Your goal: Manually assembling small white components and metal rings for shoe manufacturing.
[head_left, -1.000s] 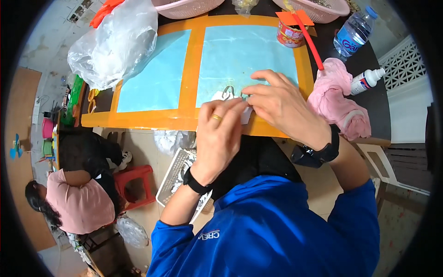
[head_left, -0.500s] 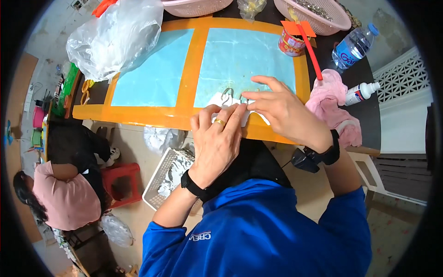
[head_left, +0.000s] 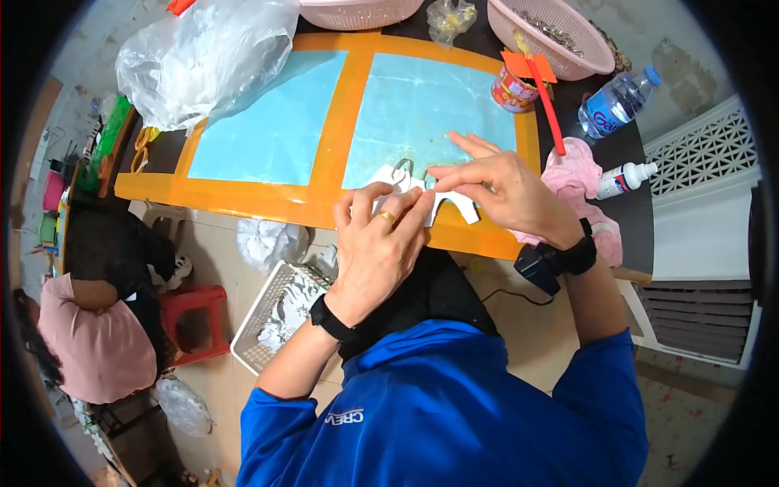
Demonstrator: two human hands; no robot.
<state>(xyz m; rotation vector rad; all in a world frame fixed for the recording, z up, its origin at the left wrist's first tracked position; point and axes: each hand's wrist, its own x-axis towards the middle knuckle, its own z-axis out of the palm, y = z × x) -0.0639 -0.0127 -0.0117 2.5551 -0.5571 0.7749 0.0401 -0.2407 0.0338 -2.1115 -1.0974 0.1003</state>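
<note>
A flat white cut-out piece [head_left: 456,206] with curved notches lies at the near edge of the table, partly hidden by my hands. My left hand [head_left: 380,235], a ring on one finger, holds it down with its fingertips. Thin dark loops [head_left: 401,169] stand out from the piece's far side; their material is hard to tell. Over the right part of the piece, my right hand [head_left: 513,195] has index finger and thumb drawn in towards the loops, with its other fingers raised. Whatever lies between those fingertips is too small to make out.
Blue sheets [head_left: 426,105] framed by orange tape cover the table. Around it stand a plastic bag [head_left: 207,65], pink baskets [head_left: 495,24], a red can [head_left: 513,91], a water bottle [head_left: 621,101], a pink cloth [head_left: 568,166] and a white bottle [head_left: 625,180]. A person [head_left: 97,337] sits at left.
My right hand's index finger and thumb have curled in, and more of the white piece shows beneath them. My left hand stays pressed on it. The whole view has shifted slightly.
</note>
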